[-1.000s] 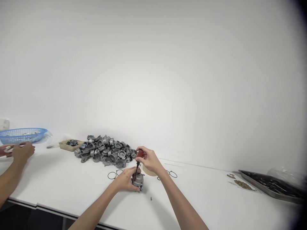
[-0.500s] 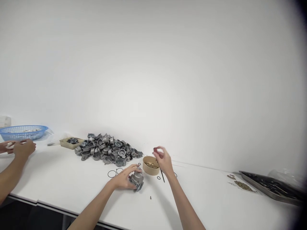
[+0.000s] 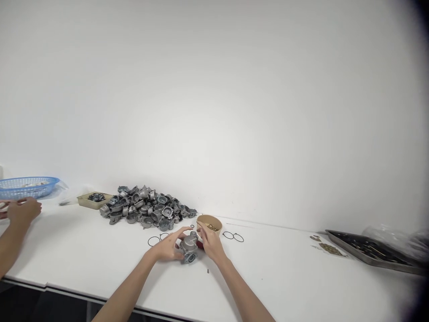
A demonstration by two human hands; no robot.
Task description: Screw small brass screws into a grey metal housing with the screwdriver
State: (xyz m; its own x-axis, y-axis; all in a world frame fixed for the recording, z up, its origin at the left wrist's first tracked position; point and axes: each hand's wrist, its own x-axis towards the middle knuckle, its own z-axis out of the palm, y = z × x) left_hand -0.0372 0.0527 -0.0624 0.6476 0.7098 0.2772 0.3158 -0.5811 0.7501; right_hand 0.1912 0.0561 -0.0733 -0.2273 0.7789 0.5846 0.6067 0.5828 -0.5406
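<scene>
The grey metal housing (image 3: 188, 247) rests on the bench (image 3: 288, 277), directly between both hands. The left hand (image 3: 167, 247) grips its left side; the right hand (image 3: 209, 243) closes on a red-handled screwdriver (image 3: 200, 244) touching its right side. A paper bowl (image 3: 209, 222) stands just behind, and a parts pile (image 3: 144, 210) lies farther left.
</scene>
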